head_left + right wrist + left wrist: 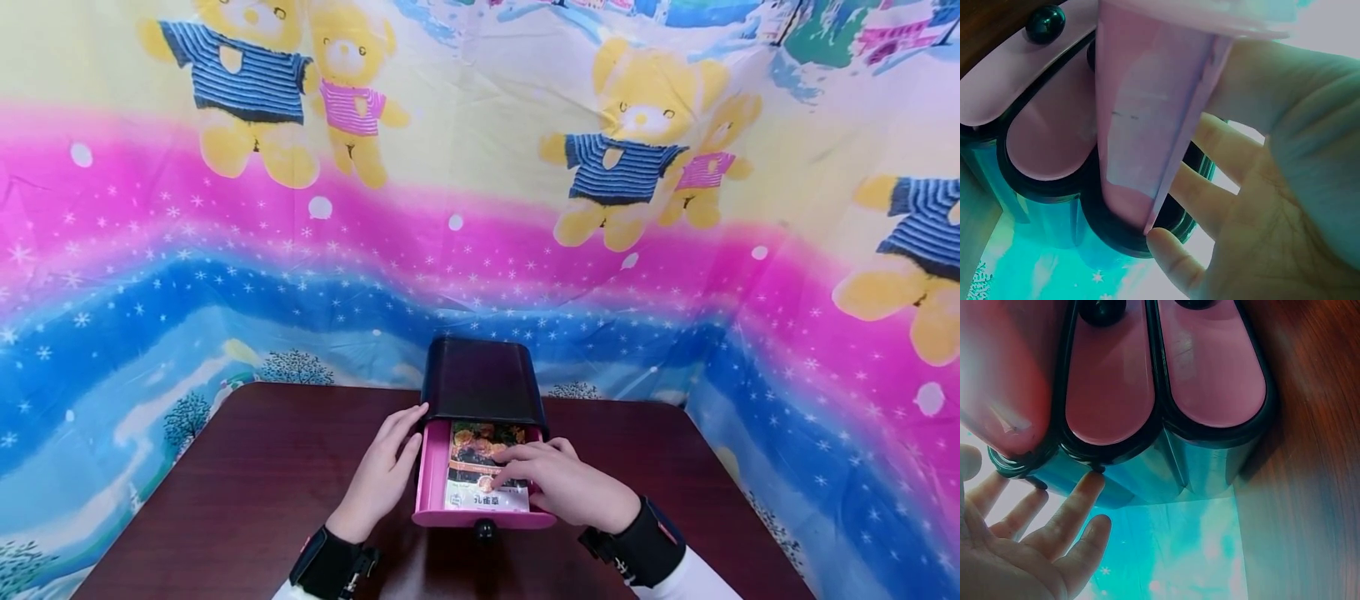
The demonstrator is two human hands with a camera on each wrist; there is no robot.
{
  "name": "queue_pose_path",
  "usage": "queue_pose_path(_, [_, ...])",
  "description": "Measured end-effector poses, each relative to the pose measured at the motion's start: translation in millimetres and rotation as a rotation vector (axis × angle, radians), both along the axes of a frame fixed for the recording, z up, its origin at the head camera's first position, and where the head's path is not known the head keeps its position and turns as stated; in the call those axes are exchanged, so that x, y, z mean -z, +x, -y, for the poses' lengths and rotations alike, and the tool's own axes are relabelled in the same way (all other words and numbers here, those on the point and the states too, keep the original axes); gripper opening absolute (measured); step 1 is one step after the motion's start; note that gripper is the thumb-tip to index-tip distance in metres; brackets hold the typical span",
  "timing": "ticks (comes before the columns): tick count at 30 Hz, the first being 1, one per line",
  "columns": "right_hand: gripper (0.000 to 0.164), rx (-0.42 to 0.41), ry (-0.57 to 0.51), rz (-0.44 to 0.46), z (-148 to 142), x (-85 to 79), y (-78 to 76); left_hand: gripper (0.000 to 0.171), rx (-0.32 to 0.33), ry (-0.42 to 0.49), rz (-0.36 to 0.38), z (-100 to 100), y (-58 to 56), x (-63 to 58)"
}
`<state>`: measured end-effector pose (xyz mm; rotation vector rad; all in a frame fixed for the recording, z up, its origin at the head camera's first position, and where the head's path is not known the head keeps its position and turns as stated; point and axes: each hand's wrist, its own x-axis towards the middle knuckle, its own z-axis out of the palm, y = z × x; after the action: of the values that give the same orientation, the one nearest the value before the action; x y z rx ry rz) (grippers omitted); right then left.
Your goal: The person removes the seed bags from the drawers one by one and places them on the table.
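A black drawer cabinet [480, 379] stands on the table with its pink top drawer [442, 520] pulled out. Inside the drawer lies a flat seed packet [468, 502] printed with orange flowers and Chinese characters. My right hand [573, 485] reaches over the drawer's right wall, its fingers spread and touching the packet. From below, the right wrist view shows that hand [1260, 219] beside the drawer's underside [1147, 87]. My left hand [381, 473] rests its fingertips against the cabinet's left side, fingers extended; the left wrist view also shows this hand [1035, 550] there.
Two lower pink drawers, the middle one [1110, 381] and the bottom one [1216, 369], are closed, with black knobs. The dark brown table [262, 467] runs out on both sides. A cloth printed with bears [450, 167] hangs behind and around it.
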<state>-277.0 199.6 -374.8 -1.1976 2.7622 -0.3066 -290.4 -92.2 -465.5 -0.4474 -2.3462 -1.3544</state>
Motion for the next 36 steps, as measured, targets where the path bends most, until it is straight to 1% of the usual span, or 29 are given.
queue_pose_path(12, [0.052,0.005,0.006,0.018,0,-1.0,-1.2,0.044,-0.009,-0.005,-0.002,-1,0.0,-0.6])
queue_pose_path(16, [0.05,0.007,0.023,0.021,-1,-1.3,-1.2,0.044,-0.005,-0.008,0.003,0,0.1,-0.7])
queue_pose_path(20, [0.043,0.018,0.027,0.028,-4,-0.8,-1.3,0.044,-0.007,-0.01,0.013,0,0.1,-0.8])
queue_pose_path(23, [0.035,0.033,0.0,0.008,-5,2.0,-1.2,0.044,-0.011,-0.013,0.014,0,0.1,-1.2])
queue_pose_path(26, [0.031,0.043,-0.054,-0.059,-6,8.2,-0.8,0.044,-0.011,-0.018,0.012,1,0.0,-1.5])
queue_pose_path(28, [0.029,0.048,-0.095,-0.13,-6,13.6,-0.4,0.043,-0.009,-0.02,0.01,1,-0.1,-1.7])
queue_pose_path(32, [0.03,0.06,-0.216,-0.284,-7,23.3,0.7,0.043,-0.001,-0.019,0.003,2,-0.1,-2.2])
queue_pose_path(36, [0.034,0.053,-0.349,-0.41,-9,29.9,2.8,0.043,-0.002,-0.022,-0.009,2,-0.8,-2.1])
